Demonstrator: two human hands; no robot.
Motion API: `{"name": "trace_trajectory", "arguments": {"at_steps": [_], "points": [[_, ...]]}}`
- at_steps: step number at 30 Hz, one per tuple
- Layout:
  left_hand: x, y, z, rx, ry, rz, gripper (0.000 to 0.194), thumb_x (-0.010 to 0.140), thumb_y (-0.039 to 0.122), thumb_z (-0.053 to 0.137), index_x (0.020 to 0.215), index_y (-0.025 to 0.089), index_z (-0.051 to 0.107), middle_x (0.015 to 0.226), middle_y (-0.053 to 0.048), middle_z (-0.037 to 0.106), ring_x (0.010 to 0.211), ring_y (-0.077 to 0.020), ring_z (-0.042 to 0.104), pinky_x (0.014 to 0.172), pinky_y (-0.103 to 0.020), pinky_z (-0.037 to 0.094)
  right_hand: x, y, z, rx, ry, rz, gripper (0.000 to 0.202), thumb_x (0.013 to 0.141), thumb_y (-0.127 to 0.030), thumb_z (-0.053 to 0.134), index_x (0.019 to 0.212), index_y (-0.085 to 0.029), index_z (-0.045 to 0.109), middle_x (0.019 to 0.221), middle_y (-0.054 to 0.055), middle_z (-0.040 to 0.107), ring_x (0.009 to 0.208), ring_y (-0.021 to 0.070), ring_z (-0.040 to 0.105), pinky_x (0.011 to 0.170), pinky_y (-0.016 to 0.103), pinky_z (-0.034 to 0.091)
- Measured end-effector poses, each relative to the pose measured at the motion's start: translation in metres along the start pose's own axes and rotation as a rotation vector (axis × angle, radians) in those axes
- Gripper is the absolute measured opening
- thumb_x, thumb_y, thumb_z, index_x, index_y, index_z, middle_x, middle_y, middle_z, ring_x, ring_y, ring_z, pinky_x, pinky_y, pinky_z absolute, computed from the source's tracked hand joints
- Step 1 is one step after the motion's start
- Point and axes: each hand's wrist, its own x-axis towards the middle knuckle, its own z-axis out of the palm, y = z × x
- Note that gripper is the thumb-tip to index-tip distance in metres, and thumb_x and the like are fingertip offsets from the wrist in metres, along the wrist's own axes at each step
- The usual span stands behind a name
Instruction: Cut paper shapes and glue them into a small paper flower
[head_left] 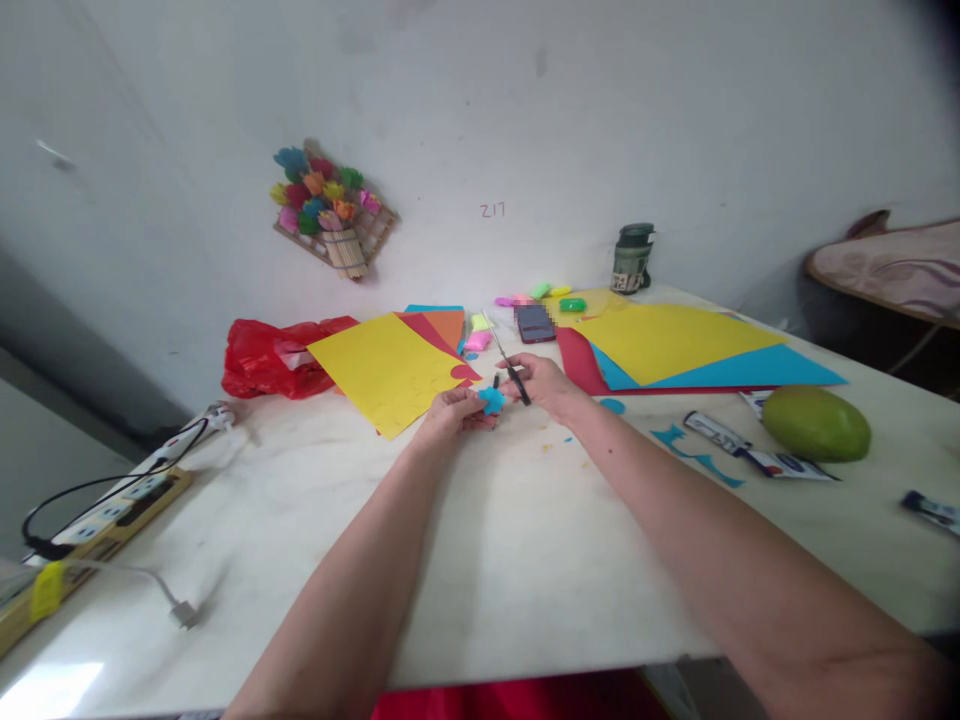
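Observation:
My left hand (459,408) pinches a small blue paper flower shape (492,401) over the middle of the table. Just to its right, my right hand (541,382) holds a pair of scissors (514,378) with dark handles, the blades pointing up and away to the left. The blades are clear of the blue shape. Behind my left hand lies a yellow sheet (382,370), with a red cut piece (464,373) at its right edge. Small yellow and blue scraps are scattered on the table near my right wrist.
Yellow paper (675,335), blue scraps (667,436), tubes (716,433) and a green fruit (816,423) lie right. A phone (535,323) and a bottle (633,258) stand behind. Left are a red bag (270,357) and a power strip (112,535).

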Motion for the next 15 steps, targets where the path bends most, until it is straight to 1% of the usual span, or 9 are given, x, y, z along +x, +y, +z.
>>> {"name": "trace_trajectory", "arguments": {"at_steps": [3,6,10,15], "points": [[-0.0012,0.0019,0.0015,0.02,-0.006,-0.017,0.024,0.059,0.028,0.07,0.07,0.01,0.057,0.069,-0.008,0.065,0.058,-0.0164,0.062,0.064,-0.033,0.051,-0.0011,-0.0013,0.0007,-0.001,-0.016,-0.002,0.04,0.056,-0.009,0.061,0.095,-0.015,0.056,0.056,-0.004,0.056,0.046,0.0071,0.049,0.048,0.02,0.041],[-0.0025,0.0033,0.0037,0.073,-0.013,0.005,0.026,0.06,0.03,0.069,0.073,0.011,0.057,0.072,-0.008,0.065,0.058,-0.0152,0.061,0.064,-0.032,0.051,-0.0023,-0.0032,0.0024,-0.011,-0.029,0.002,0.04,0.056,-0.008,0.061,0.095,-0.015,0.056,0.056,-0.004,0.057,0.046,0.0071,0.049,0.047,0.02,0.04],[-0.003,0.0031,0.0065,0.134,0.03,0.066,0.028,0.058,0.03,0.071,0.072,0.012,0.055,0.068,-0.006,0.065,0.056,-0.0147,0.061,0.06,-0.03,0.051,-0.0038,-0.0058,0.0048,-0.04,-0.036,0.009,0.039,0.056,-0.008,0.061,0.094,-0.014,0.056,0.054,-0.004,0.058,0.046,0.0073,0.05,0.047,0.02,0.04],[-0.0019,0.002,0.0077,0.121,0.049,0.104,0.033,0.056,0.03,0.072,0.076,0.014,0.051,0.062,-0.004,0.064,0.05,-0.0143,0.06,0.054,-0.029,0.05,-0.0044,-0.0068,0.0061,-0.047,-0.031,0.023,0.039,0.055,-0.007,0.06,0.094,-0.014,0.056,0.053,-0.005,0.057,0.045,0.0069,0.049,0.046,0.019,0.039]]}}
